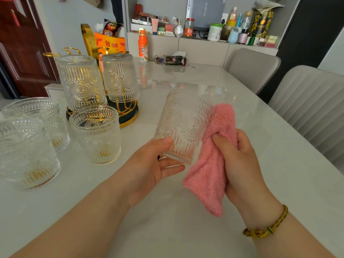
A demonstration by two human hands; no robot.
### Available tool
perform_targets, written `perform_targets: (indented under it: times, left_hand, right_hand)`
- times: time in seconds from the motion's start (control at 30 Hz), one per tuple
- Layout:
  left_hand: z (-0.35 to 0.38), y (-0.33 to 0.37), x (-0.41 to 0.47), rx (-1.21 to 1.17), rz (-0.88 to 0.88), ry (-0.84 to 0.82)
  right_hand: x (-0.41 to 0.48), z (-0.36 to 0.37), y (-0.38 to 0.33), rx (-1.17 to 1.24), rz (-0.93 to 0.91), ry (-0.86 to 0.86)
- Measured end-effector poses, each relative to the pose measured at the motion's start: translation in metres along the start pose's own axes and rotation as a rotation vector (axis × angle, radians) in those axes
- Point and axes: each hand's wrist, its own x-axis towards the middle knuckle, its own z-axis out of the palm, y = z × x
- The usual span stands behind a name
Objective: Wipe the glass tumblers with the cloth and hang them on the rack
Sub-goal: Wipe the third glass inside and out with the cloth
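Observation:
My left hand (149,164) grips the base of an embossed glass tumbler (183,123), held tilted above the white table, mouth pointing away. My right hand (240,162) holds a pink fluffy cloth (210,175) and presses it against the tumbler's right side. On the gold rack (128,110) at the left, two tumblers (81,82) (121,77) hang upside down. Three more tumblers stand upright on the table: one (96,135) in front of the rack, two (37,120) (24,153) at the far left.
An orange bottle (143,46), keys and a tissue pack (175,60) lie at the table's (186,229) far end. Two grey chairs (309,107) stand along the right edge. Cluttered shelves sit behind; a dark red door (22,43) is at the left.

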Motion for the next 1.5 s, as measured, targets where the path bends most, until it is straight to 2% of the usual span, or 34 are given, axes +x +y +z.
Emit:
perform_targets:
  times: [0.1, 0.17, 0.23, 0.37, 0.47, 0.6, 0.77, 0.87, 0.97, 1.07, 1.17, 1.23, 1.33, 1.37, 1.5]
  left_hand:
    - [-0.004, 0.006, -0.002, 0.174, 0.026, -0.048]
    - [-0.005, 0.008, -0.004, 0.26, 0.027, -0.071]
    - [-0.005, 0.007, -0.004, 0.278, 0.025, -0.071]
    - [-0.011, 0.009, 0.0, 0.235, 0.072, 0.029]
    - [-0.017, 0.013, 0.002, 0.215, 0.083, 0.072]
    - [-0.017, 0.014, 0.001, 0.25, 0.065, 0.042]
    - [-0.013, 0.009, -0.002, 0.343, 0.02, -0.044]
    - [-0.01, 0.005, -0.003, 0.288, -0.023, -0.063]
    - [-0.01, 0.006, -0.002, 0.205, -0.033, -0.051]
    - [-0.011, 0.01, -0.002, 0.109, -0.036, -0.053]
    - [-0.01, 0.013, -0.003, 0.034, -0.047, -0.043]
    - [-0.008, 0.015, -0.003, -0.002, -0.049, -0.015]
    - [-0.007, 0.019, -0.003, -0.03, -0.047, 0.039]
    - [-0.009, 0.02, -0.003, -0.028, -0.051, 0.042]
    - [-0.011, 0.02, -0.003, 0.011, -0.118, -0.012]
  right_hand:
    - [0.005, -0.008, -0.014, 0.128, -0.04, 0.066]
    - [0.007, -0.015, -0.024, 0.159, -0.082, 0.032]
    - [0.008, -0.02, -0.029, 0.054, -0.119, -0.06]
    - [0.011, -0.026, -0.029, -0.247, -0.2, -0.202]
    - [0.012, -0.026, -0.026, -0.319, -0.203, -0.279]
    - [0.012, -0.029, -0.025, -0.395, -0.239, -0.34]
    - [0.006, -0.024, -0.023, -0.544, -0.24, -0.524]
    - [0.005, -0.023, -0.024, -0.497, -0.213, -0.549]
    - [0.011, -0.03, -0.027, -0.385, -0.217, -0.442]
    - [0.013, -0.033, -0.03, -0.223, -0.136, -0.354]
    - [0.018, -0.04, -0.029, -0.223, -0.17, -0.264]
    - [0.021, -0.046, -0.032, -0.269, -0.18, -0.314]
    - [0.019, -0.047, -0.032, -0.3, -0.127, -0.543]
    - [0.017, -0.045, -0.031, -0.276, -0.152, -0.565]
    - [0.014, -0.035, -0.028, -0.198, -0.297, -0.469]
